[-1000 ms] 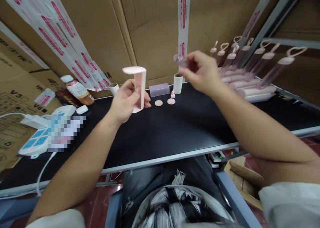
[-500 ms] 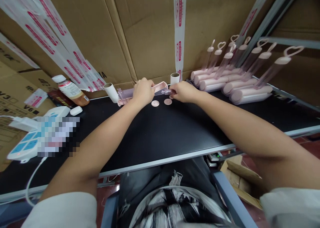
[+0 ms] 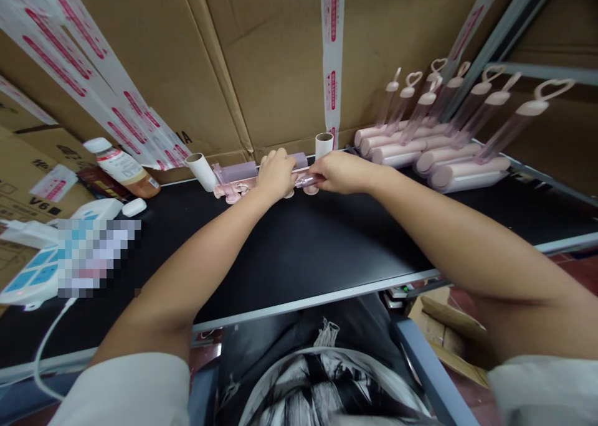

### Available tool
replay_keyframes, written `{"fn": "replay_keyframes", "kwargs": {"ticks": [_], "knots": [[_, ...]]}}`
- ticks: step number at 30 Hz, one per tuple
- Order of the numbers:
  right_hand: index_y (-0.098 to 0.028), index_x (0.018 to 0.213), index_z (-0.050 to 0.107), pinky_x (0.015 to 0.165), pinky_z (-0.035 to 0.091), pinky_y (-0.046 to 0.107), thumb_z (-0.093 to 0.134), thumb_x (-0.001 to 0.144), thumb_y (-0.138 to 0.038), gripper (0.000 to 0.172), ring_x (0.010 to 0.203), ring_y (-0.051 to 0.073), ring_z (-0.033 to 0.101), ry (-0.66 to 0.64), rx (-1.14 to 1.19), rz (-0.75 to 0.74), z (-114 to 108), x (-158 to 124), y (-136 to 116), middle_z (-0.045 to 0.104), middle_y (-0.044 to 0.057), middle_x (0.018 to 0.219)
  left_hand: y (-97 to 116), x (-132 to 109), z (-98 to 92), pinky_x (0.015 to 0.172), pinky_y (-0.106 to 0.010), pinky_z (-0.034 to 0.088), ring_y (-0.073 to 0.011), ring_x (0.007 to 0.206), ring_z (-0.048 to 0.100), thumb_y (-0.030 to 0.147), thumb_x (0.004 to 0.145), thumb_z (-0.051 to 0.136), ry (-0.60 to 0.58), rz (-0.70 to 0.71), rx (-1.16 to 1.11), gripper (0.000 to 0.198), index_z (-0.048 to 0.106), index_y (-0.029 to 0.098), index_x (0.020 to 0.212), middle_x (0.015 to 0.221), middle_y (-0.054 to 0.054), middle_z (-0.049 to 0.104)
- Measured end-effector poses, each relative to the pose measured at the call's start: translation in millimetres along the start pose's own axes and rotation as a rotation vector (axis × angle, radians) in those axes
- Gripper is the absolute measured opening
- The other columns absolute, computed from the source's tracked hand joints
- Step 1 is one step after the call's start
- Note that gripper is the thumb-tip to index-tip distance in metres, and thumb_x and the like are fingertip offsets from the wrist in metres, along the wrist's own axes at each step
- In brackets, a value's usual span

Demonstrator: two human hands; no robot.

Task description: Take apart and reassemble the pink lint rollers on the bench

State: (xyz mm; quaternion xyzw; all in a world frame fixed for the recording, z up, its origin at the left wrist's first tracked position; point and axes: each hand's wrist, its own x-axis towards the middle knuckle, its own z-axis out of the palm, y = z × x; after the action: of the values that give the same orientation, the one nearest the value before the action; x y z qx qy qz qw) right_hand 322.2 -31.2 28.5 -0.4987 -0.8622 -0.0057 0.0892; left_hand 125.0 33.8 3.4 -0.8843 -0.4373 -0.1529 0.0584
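Pinching tube (image 3: pixel 306 180) in right hand (image 3: pixel 343 170), gripping shell (image 3: pixel 251 182) under left hand (image 3: pixel 276 172); probably light, stiff, slick, best taken near the ends.

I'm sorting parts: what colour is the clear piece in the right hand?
The clear piece looks pale purple; head view.

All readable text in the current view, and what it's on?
"V6": left carton, beside a black square.
"IA": brown cardboard at the back, apparently the end of a word; tape covers the rest.
Too blurred: other black print on the left carton; red print on the white tape; bottle label.
None visible: pink piece in left hand, clear piece in right hand.
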Motion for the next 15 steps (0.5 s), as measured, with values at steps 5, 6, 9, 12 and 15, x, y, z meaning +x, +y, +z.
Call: {"fn": "replay_keyframes", "kwargs": {"ticks": [5,6,9,12,15], "knots": [[-0.019,0.089,0.073,0.075,0.038,0.033,0.067,0.092,-0.017,0.007,0.086,0.025,0.067,0.014,-0.010,-0.048,3.5,3.0,-3.2,0.080,0.011,0.099,-7.8,-2.6,-10.5,0.103,-0.043,0.051,-0.0285,0.110,0.067,0.013,0.091,0.061,0.013,0.110,-0.275,0.038,0.079,0.017,0.124,0.114,-0.012,0.073],[-0.019,0.092,0.074,0.075,0.039,0.033,0.067,0.091,-0.017,0.007,0.087,0.025,0.068,0.049,0.005,-0.050,2.4,2.4,-3.2,0.080,0.011,0.100,-9.3,-4.2,-12.6,0.101,-0.041,0.052,-0.0268,0.107,0.068,0.013,0.089,0.062,0.007,0.131,-0.337,0.040,0.078,0.017,0.125,0.113,-0.011,0.074],[-0.018,0.094,0.072,0.074,0.038,0.032,0.067,0.091,-0.020,0.005,0.084,0.023,0.066,0.215,0.080,-0.004,-1.0,0.6,-3.8,0.078,0.010,0.096,-10.1,-11.6,-19.8,0.094,-0.036,0.054,-0.0211,0.097,0.069,0.012,0.081,0.069,-0.010,0.187,-0.566,0.058,0.069,0.019,0.138,0.120,-0.009,0.075],[-0.018,0.087,0.066,0.071,0.037,0.031,0.069,0.092,-0.023,0.008,0.076,0.020,0.061,0.321,0.181,0.094,-0.5,0.0,-7.4,0.073,0.007,0.084,-3.9,-19.7,-29.8,0.082,-0.031,0.054,-0.0166,0.085,0.067,0.023,0.081,0.078,-0.037,0.192,-0.858,0.064,0.061,0.022,0.143,0.116,-0.006,0.075],[-0.018,0.090,0.065,0.071,0.038,0.031,0.076,0.091,-0.034,0.019,0.076,0.020,0.061,0.329,0.291,0.100,2.0,-1.2,-11.4,0.072,0.005,0.085,0.9,-24.2,-44.8,0.075,-0.031,0.053,-0.0167,0.079,0.065,0.040,0.085,0.080,0.112,0.122,-1.029,0.037,0.069,0.020,0.114,0.096,-0.005,0.073]]}}
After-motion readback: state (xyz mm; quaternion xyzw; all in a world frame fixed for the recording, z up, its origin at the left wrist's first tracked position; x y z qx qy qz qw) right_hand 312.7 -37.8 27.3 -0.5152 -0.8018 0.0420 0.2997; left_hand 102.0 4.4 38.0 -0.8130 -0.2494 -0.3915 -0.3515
